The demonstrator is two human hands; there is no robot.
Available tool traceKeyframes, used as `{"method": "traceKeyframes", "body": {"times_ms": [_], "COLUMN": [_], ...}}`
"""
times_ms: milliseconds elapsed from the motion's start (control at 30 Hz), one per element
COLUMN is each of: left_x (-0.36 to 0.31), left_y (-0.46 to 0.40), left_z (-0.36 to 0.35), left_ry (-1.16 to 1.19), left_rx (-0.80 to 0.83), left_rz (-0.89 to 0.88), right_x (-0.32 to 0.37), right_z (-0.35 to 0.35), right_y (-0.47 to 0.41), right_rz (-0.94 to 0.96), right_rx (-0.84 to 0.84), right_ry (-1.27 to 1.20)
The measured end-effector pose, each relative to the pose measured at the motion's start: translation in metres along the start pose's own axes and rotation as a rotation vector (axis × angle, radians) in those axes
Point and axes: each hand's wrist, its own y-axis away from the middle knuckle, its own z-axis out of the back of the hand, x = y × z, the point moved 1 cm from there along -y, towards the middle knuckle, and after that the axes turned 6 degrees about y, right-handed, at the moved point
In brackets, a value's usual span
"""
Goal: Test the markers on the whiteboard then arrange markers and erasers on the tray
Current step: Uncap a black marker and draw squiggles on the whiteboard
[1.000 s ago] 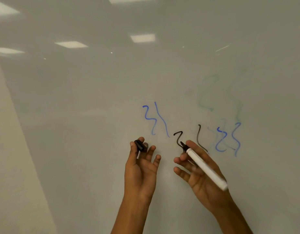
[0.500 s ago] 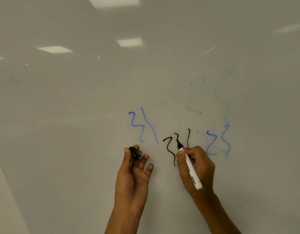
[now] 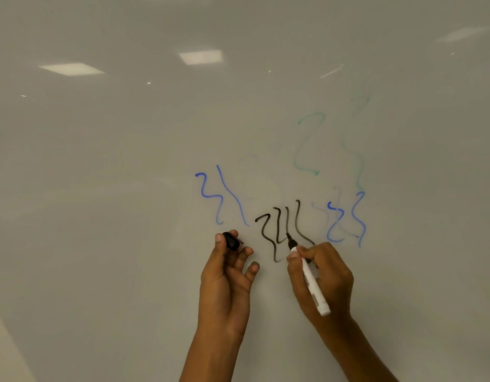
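Observation:
The whiteboard (image 3: 128,188) fills the head view. My right hand (image 3: 324,279) grips a white-barrelled black marker (image 3: 311,282) like a pen, its black tip touching the board among black squiggles (image 3: 277,230). My left hand (image 3: 227,279) is raised beside it, pinching the marker's black cap (image 3: 231,240) between thumb and forefinger, the other fingers spread. Blue squiggles (image 3: 219,197) sit above the left hand. More blue squiggles (image 3: 346,219) lie right of the black ones. Faint green squiggles (image 3: 307,144) sit higher up. No tray or eraser is in view.
Ceiling lights reflect in the glossy board at the upper left (image 3: 70,68) and top middle (image 3: 201,57). A pale wall strip (image 3: 4,354) shows at the lower left corner beyond the board's edge.
My right hand has closed into a writing grip and drawn more black lines between the earlier black marks. The view has shifted left across the board. My left hand keeps the cap.

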Motion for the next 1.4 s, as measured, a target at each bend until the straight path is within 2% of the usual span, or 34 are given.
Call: {"method": "traceKeyframes", "body": {"times_ms": [67, 167, 333, 967, 1200, 1400], "left_x": [0.006, 0.018, 0.035, 0.057, 0.066, 0.082], "left_y": [0.002, 0.006, 0.014, 0.047, 0.050, 0.050], "left_z": [0.004, 0.009, 0.009, 0.054, 0.081, 0.101], "left_ry": [-0.046, -0.033, 0.071, -0.019, -0.186, -0.239], "left_rx": [-0.023, -0.065, -0.057, -0.168, -0.199, -0.264], "left_rz": [0.007, 0.069, 0.197, 0.112, 0.126, 0.182], "right_x": [-0.005, 0.014, 0.039, 0.046, 0.025, 0.014], "right_z": [0.011, 0.025, 0.035, 0.043, 0.041, 0.036], "right_y": [0.019, 0.020, 0.023, 0.081, 0.095, 0.125], "right_rz": [-0.138, -0.387, -0.521, -0.449, -0.424, -0.541], "right_rx": [0.025, 0.032, 0.158, 0.291, 0.500, 0.538], "right_ry": [-0.060, -0.344, -0.665, -0.538, -0.484, -0.460]}}
